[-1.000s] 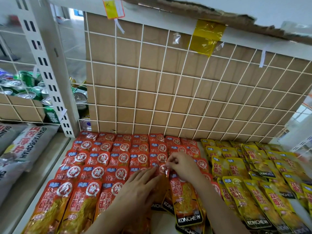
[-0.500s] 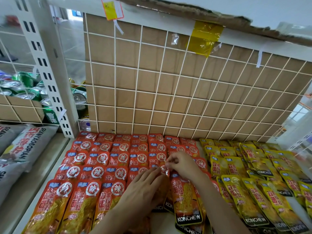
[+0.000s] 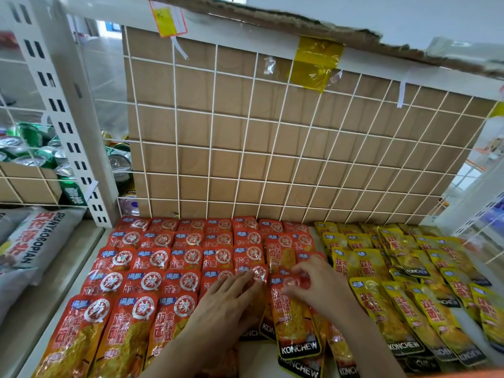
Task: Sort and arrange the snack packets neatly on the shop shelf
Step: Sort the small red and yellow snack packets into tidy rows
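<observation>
Red snack packets [image 3: 152, 268] lie in overlapping rows across the left and middle of the white shelf [image 3: 253, 350]. Yellow packets [image 3: 403, 279] fill the right side. My left hand [image 3: 226, 304] lies flat, fingers straight, pressing on a red packet in the fifth column. My right hand [image 3: 316, 282] has its fingers curled over the top edge of a red KONCHEW packet [image 3: 291, 320] and pinches it. Other loose red packets lie askew under that one near the front edge.
A white wire grid [image 3: 272, 132] backed by brown cardboard closes the shelf's rear. A white upright post [image 3: 68, 118] stands at the left, with green cans [image 3: 30, 148] behind it. Grey sacks [image 3: 30, 241] lie on the neighbouring left shelf.
My right hand has shifted slightly right and toward me along the top of the red packet. My left hand has stayed flat on the packets.
</observation>
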